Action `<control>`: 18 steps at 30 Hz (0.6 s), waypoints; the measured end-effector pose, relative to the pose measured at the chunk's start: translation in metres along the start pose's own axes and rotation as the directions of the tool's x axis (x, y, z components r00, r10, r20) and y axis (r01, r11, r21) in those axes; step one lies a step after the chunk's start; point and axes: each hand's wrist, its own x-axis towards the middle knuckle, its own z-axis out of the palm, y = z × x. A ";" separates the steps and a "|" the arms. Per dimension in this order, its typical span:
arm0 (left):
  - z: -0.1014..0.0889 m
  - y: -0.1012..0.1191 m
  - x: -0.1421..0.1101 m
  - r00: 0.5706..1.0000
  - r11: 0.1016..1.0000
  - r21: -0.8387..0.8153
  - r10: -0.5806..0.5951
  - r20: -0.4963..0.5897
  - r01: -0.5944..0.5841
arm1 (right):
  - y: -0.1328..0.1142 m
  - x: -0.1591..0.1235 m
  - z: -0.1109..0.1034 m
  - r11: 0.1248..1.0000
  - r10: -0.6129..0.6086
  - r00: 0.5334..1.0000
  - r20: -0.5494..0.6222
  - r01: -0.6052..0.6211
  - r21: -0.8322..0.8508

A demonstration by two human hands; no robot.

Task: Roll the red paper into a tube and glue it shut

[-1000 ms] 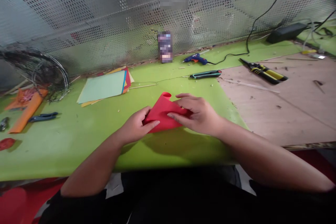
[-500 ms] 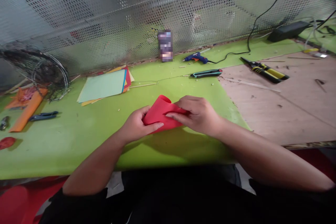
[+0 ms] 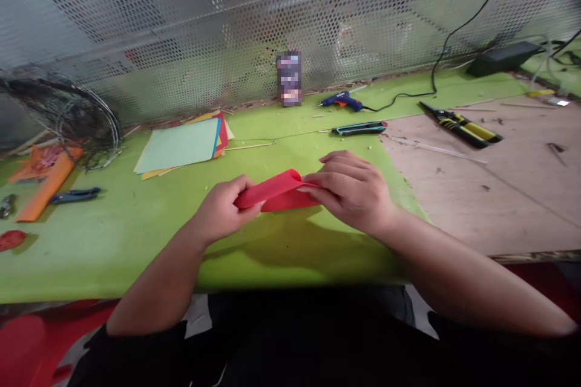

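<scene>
A sheet of red paper (image 3: pixel 272 188), partly rolled, is held between both hands above the green table cover (image 3: pixel 149 236). My left hand (image 3: pixel 227 205) is closed around the rolled left end, its thumb at the near side. With thumb and fingers my right hand (image 3: pixel 351 190) pinches the right edge of the sheet. The roll's open end faces up and to the right, close to my right fingertips. Part of the paper is hidden behind the fingers of both hands.
Behind the hands lie a stack of coloured paper (image 3: pixel 179 144), a utility knife (image 3: pixel 358 128) and a blue glue gun (image 3: pixel 342 101). Yellow-black snips (image 3: pixel 463 127) rest on a wooden board at right. An orange paper roll (image 3: pixel 49 187), pliers (image 3: pixel 75 195) and a wire coil (image 3: pixel 91 109) are at left.
The red paper has tilted flatter, and its roll looks narrower. My left hand has shifted slightly left, while the right hand has turned and moved a little right.
</scene>
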 end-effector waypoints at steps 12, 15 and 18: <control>-0.002 0.002 -0.001 0.979 0.899 -0.425 -0.023 0.204 0.109 | 0.008 0.001 0.002 0.964 0.191 0.961 0.199 -0.222 0.148; -0.007 0.002 0.000 0.935 0.851 -0.494 0.009 0.355 0.180 | 0.013 -0.001 0.004 0.949 0.211 0.952 0.222 -0.254 0.185; -0.006 0.002 0.002 0.927 0.865 -0.474 0.028 0.373 0.165 | 0.016 -0.004 0.005 0.947 0.230 0.940 0.251 -0.275 0.166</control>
